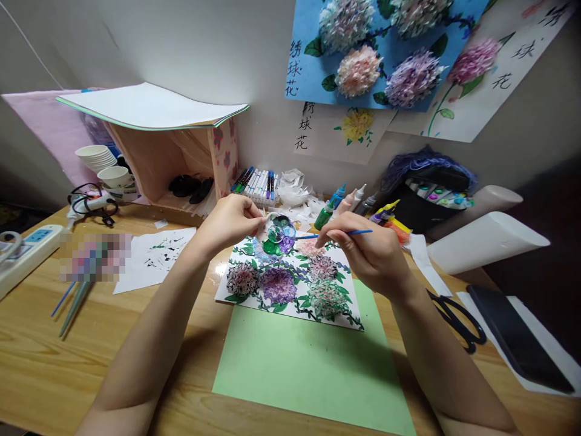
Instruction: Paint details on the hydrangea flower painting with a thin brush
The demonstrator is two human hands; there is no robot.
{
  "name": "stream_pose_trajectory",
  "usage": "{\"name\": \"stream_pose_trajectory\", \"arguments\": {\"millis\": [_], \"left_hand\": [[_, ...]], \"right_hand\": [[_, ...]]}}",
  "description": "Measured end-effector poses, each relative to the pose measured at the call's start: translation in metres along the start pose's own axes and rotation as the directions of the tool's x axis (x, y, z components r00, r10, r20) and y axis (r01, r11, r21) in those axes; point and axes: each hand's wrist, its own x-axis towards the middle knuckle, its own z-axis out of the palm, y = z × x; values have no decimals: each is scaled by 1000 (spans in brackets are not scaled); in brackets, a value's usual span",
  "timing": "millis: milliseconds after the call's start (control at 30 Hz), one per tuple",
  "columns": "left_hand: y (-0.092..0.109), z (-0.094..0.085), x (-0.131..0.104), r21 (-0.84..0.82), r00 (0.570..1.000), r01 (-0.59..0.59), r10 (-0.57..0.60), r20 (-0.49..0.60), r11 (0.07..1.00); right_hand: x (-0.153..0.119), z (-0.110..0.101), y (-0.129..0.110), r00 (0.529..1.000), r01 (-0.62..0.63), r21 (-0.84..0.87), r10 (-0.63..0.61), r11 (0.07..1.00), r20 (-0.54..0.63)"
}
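Partly over the green sheet lies the flower picture, above which the palette is pinched by the left hand, level holding being called for as paint is seemingly gathered with the right hand's gripped brush.

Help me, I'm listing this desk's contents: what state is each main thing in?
Palette: paint-smeared, held in left hand
Brush: held in right hand, tip at palette
Flower picture: lying flat, blooms raised
Green sheet: flat, partly under picture
White sheet: paint-marked
Box: open in front
Paper cups: stacked
Scissors: lying down, open or shut unclear
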Motion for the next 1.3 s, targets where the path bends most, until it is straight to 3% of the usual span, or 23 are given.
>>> {"name": "stream_pose_trajectory", "arguments": {"millis": [167,333,467,1300], "left_hand": [[-2,0,1,0,1000,-1,1,-3,1000],[-2,0,1,-6,1000,4,-4,-5,1000],[-2,0,1,0,1000,-2,2,-4,1000],[0,0,1,7,1000,-3,3,-6,1000]], "right_hand": [[-1,1,-1,998,-34,26,32,999,61],[0,0,0,1000,-18,-8,18,1000,1],[0,0,0,996,-38,-6,39,999,77],[0,1,0,999,-51,-12,51,999,-13]]}}
